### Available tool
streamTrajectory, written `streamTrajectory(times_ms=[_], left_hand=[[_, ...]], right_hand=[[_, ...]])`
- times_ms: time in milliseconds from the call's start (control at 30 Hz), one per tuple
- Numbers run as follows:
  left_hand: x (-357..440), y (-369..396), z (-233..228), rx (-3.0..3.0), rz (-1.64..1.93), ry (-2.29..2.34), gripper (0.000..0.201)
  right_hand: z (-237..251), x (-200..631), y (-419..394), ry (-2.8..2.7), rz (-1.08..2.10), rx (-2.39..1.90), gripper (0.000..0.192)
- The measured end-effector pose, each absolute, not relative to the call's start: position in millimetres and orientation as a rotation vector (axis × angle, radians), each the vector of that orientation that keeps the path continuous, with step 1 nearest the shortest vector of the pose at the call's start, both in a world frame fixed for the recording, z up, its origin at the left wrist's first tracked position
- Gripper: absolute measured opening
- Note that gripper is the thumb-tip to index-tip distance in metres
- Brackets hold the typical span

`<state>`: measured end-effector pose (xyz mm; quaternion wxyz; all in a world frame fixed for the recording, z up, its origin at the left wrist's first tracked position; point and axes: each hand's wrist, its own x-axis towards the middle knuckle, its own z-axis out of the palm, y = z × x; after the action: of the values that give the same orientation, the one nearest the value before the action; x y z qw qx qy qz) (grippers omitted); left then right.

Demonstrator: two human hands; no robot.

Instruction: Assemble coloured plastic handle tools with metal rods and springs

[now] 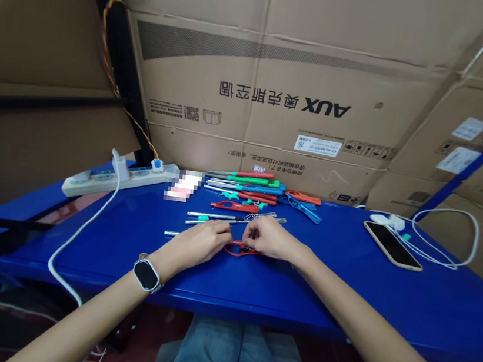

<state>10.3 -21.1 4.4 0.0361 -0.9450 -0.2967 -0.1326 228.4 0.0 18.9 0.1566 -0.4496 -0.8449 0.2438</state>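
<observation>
A red-handled long-necked lighter (239,253) lies near the front of the blue table, its metal tube sticking out to the left. My left hand (200,242) is closed around it where tube and handle meet. My right hand (272,238) is pinched over the handle's right part; whatever sits between its fingertips is hidden. Just behind my hands lie metal tubes (208,216) with bits of green tape and thin wires. A red handle shell (234,207) with an oval opening rests beyond them.
Farther back lies a pile of red, green and blue lighters (252,188), with blue and orange handle shells (304,206) beside it. A power strip (121,179) stands at left, a phone (393,245) and white cable (476,241) at right. Cardboard (283,68) walls the back.
</observation>
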Motion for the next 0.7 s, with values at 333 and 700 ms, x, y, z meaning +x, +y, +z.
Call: streamTrajectory(times_ms=[333, 700], left_hand=[[4.6, -29.0, -3.6, -2.950, -0.525, -0.942, 0.025], [6.6, -30.7, -2.3, -2.899, -0.530, -0.937, 0.025]], right_hand=[[18.1, 228.3, -6.2, -2.393, 0.631, -1.281, 0.014], [12.2, 228.9, -6.3, -2.408, 0.496, -1.265, 0.014]])
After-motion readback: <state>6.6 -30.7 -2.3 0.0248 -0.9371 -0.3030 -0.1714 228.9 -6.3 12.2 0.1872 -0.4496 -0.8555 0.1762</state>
